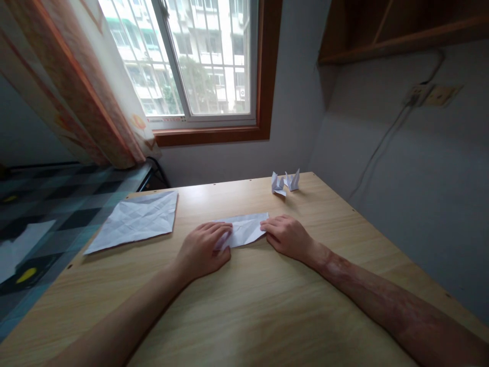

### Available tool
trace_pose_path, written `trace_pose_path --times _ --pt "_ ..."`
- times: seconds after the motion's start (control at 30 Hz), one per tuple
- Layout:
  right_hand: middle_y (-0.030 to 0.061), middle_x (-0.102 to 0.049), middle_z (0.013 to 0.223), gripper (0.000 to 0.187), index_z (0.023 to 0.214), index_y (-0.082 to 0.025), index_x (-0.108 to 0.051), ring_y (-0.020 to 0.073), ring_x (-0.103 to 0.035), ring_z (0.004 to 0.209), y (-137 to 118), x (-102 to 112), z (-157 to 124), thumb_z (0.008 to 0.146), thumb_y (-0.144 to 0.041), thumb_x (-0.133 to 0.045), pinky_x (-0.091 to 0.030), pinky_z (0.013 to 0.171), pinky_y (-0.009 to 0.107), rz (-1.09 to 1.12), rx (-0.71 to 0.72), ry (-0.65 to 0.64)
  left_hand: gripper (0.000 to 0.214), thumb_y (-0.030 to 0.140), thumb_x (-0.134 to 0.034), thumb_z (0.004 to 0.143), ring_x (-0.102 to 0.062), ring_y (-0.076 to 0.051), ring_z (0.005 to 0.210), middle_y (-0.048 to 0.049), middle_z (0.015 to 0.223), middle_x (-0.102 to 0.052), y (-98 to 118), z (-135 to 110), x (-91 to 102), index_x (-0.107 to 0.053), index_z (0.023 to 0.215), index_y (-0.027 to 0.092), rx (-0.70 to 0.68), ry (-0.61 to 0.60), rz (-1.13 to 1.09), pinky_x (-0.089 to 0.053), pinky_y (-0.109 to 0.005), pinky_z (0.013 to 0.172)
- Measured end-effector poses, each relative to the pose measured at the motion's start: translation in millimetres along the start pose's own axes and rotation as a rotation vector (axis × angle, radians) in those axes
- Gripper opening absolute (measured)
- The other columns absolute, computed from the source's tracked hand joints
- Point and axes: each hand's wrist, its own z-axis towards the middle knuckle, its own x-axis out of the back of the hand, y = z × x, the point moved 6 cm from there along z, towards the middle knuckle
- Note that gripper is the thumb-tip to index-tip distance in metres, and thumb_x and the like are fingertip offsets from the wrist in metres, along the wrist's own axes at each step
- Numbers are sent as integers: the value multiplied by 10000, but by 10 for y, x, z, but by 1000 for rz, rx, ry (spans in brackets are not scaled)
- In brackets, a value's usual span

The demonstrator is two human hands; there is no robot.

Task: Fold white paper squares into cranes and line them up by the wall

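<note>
A folded strip of white paper [246,230] lies on the wooden table in front of me, creased and wider than it is deep. Over its left end is my left hand [206,247], fingers curled on top and thumb at the near edge, holding it. At the right end, my right hand [287,235] grips the paper's edge between bent fingers and thumb. Parts of the paper are hidden beneath both hands.
A creased white paper sheet [139,219] lies at the table's left. Two small folded paper figures [278,184] stand near the back right corner. Left of the table is a checked bed cover [72,204] with white paper [23,247]. A window and walls stand behind.
</note>
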Motion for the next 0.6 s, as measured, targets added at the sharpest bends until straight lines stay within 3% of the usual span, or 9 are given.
trace_pose_path --times 0.1,0.2,0.27,0.33,0.47,0.53,0.6 --pt "100 -843 1161 189 1133 -233 -774 294 -784 1082 59 57 -12 1009 -175 -644 -576 1013 446 85 -90 91 479 427 -758 892 -747 -347 1278 -126 1408 -774 -2 20 16 -731 1333 242 -13 -11 -68 -583 -517 1136" --pt "64 -828 992 167 1055 -243 -765 263 -768 936 143 148 -37 1078 -325 -622 -590 899 391 281 -228 202 370 443 -701 981 -791 -307 1141 -113 1289 -818 -44 -2 15 -755 1292 249 37 -1 -157 -627 -446 1023" --pt "46 -796 908 263 962 -237 -740 245 -738 872 200 181 -59 1091 -432 -618 -590 842 368 409 -314 263 269 431 -633 1045 -793 -245 914 -82 1044 -844 -116 -29 6 -794 1105 224 147 26 -285 -637 -357 861" --pt "42 -774 872 341 902 -231 -708 237 -720 837 264 166 -78 1069 -521 -645 -597 789 354 550 -401 304 350 488 -641 1048 -745 -209 769 -59 863 -810 -217 -60 -34 -782 932 189 297 52 -504 -612 -307 731" --pt "62 -781 943 365 1057 -227 -713 253 -748 851 384 -9 -74 1001 -588 -703 -624 738 357 870 -525 267 457 618 -705 980 -751 -245 765 -80 899 -814 -377 -92 -219 -767 979 165 499 11 -927 -610 -337 651" --pt "63 -776 960 381 1162 -216 -711 257 -757 886 441 -74 -69 979 -550 -727 -634 782 370 876 -544 240 424 589 -710 976 -756 -255 823 -89 945 -810 -435 -80 -245 -750 1026 170 494 3 -856 -628 -362 699" --pt "56 -760 963 393 1226 -203 -714 246 -741 906 498 -85 -75 952 -482 -756 -626 824 372 722 -545 238 383 517 -762 933 -748 -271 947 -103 1051 -798 -482 -63 -156 -731 1107 177 452 100 -580 -647 -418 837"
